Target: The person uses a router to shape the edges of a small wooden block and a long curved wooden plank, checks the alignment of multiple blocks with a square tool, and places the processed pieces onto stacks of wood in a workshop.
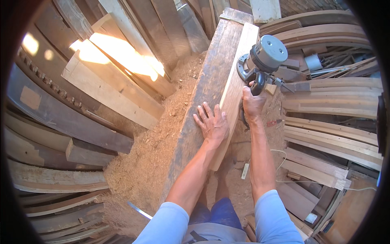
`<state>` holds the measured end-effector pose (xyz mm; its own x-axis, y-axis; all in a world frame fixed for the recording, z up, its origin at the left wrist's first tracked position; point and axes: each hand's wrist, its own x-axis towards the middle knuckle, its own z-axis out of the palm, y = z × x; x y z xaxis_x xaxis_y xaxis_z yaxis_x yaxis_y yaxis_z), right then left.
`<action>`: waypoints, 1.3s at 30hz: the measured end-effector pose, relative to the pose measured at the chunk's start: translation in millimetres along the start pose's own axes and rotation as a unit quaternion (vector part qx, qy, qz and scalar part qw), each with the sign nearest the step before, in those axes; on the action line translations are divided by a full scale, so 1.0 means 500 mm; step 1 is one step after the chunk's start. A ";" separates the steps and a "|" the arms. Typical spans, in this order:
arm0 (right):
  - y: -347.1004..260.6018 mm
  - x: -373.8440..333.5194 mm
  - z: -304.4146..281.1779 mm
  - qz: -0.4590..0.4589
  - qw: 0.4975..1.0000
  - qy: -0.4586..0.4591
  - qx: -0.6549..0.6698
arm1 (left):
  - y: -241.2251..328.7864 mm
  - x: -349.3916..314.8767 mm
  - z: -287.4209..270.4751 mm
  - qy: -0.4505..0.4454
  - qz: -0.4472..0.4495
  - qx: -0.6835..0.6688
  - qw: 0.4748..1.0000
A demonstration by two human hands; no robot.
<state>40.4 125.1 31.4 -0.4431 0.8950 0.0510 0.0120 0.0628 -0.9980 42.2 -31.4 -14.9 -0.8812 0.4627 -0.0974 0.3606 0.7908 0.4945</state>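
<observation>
My R hand is wrapped round the black handle of a power tool w/ a grey, round-topped motor, thumb up near the top of the grip. The tool's flat base is on the pale board, toward its far end; the motor leans out past the board's R edge. My L hand is palm down, fingers spread wide, not gripping, on the dark, worn beam, thumb side right by the board's L edge; can't tell how hard it presses. Board lies lengthwise along the beam, near end sticking out b/w my forearms. Sawdust & shavings cover the floor L of the beam. Planks lean upper L, part in bright sun; more timber stacks on R. Thin white cord loops by my R forearm.
</observation>
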 end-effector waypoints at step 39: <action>0.020 0.271 0.044 -0.010 1.000 -0.003 0.006 | 0.021 0.003 -0.034 -0.038 0.005 0.032 0.999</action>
<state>-39.3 237.3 27.3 -0.4489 0.8908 0.0700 -0.0072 0.0747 -0.9972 39.4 -29.2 5.1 -0.8526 0.4978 -0.1593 0.3899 0.8087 0.4403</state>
